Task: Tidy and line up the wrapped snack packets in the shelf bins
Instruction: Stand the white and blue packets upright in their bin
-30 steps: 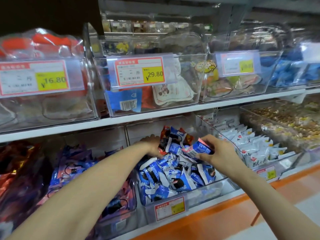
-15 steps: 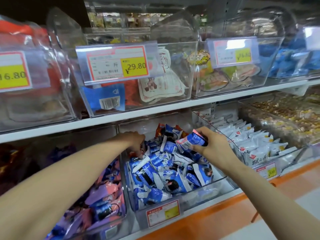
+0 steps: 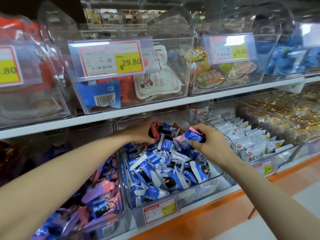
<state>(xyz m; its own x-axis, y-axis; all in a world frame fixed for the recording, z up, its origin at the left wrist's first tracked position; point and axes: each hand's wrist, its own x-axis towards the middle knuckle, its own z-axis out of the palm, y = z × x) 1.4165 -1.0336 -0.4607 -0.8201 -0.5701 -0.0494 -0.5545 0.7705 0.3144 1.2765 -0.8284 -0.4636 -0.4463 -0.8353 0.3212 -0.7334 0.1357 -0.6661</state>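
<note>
Left hand [image 3: 138, 133] gripping a red packet [image 3: 156, 129], right hand [image 3: 213, 146] pinching a blue-and-pink packet [image 3: 187, 137], over a bin [image 3: 207, 187] of blue packets [image 3: 155, 165].

This is looking like a shop's snack aisle; clear plastic bins [image 3: 204, 193] are standing side by side on two white shelves [image 3: 207, 98]; the bins are carrying printed price tags [image 3: 112, 58] on their fronts, the nearest upper one showing a barcode and 29.80 on a yellow panel; wrapped snack packets [image 3: 155, 168] are lying heaped inside, blue in one bin, white packets [image 3: 251, 144] in the next; an orange strip [image 3: 199, 220] is running along the lower shelf's edge.
</note>
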